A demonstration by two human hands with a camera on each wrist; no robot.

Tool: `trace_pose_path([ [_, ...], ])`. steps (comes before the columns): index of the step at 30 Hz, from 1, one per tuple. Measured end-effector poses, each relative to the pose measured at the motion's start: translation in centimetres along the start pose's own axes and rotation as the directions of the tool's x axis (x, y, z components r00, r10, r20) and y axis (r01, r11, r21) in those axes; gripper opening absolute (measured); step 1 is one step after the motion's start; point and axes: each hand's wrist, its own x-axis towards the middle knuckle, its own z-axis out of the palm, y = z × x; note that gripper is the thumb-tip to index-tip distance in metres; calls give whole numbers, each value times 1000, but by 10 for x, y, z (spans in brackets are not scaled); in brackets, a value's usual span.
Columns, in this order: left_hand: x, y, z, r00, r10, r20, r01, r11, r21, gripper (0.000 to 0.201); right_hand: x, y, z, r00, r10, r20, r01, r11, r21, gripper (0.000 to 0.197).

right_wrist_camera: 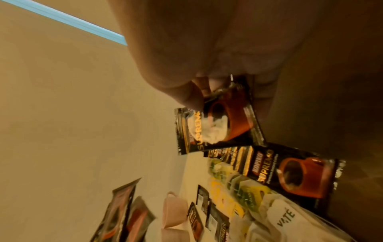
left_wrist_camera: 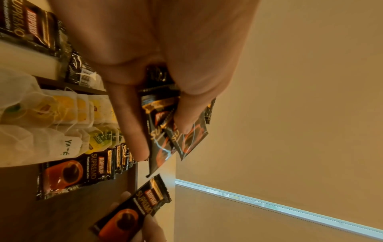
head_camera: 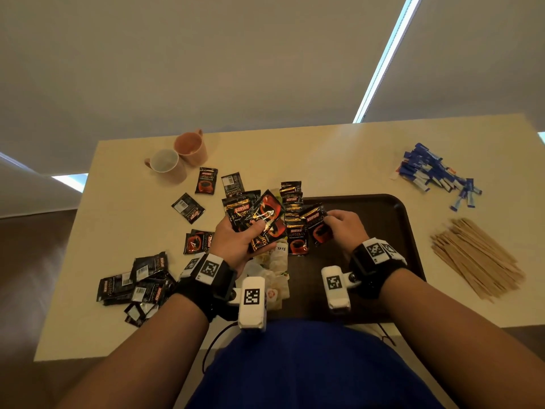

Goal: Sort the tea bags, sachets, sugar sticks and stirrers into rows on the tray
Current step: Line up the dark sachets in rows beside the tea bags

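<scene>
My left hand grips a fanned bunch of black coffee sachets above the left edge of the dark brown tray; the left wrist view shows thumb and fingers clamped on that bunch. My right hand pinches a single sachet over the tray, seen close in the right wrist view. A row of overlapping sachets lies on the tray's left part. Beside it runs a row of tea bags, partly hidden by my left hand. Blue sugar sticks and wooden stirrers lie right of the tray.
Loose sachets lie scattered on the cream table to the left, with a pile near the front left edge. Two pink mugs stand at the back left. The table's front edge runs just before my body.
</scene>
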Motion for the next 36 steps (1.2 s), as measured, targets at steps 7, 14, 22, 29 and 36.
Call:
trace_pose_path([
  [7,6,-6,-2,999,-26,-26,26,1000,10,46,8,31,11,994,88,59,-77,984,-161,18],
  [14,5,-9,-6,999,-41,-17,41,999,7,43,17,52,23,989,146,6,-137,941,-311,17],
  [22,6,-13,-13,997,-50,-65,51,999,4,43,28,57,29,993,114,-5,-108,921,-374,10],
  [29,6,-15,-14,997,-45,-62,47,999,22,32,36,57,32,996,93,-15,-92,919,-383,13],
  [36,7,-16,-12,996,-66,-58,67,998,14,35,37,55,28,995,101,-23,-102,921,-377,10],
])
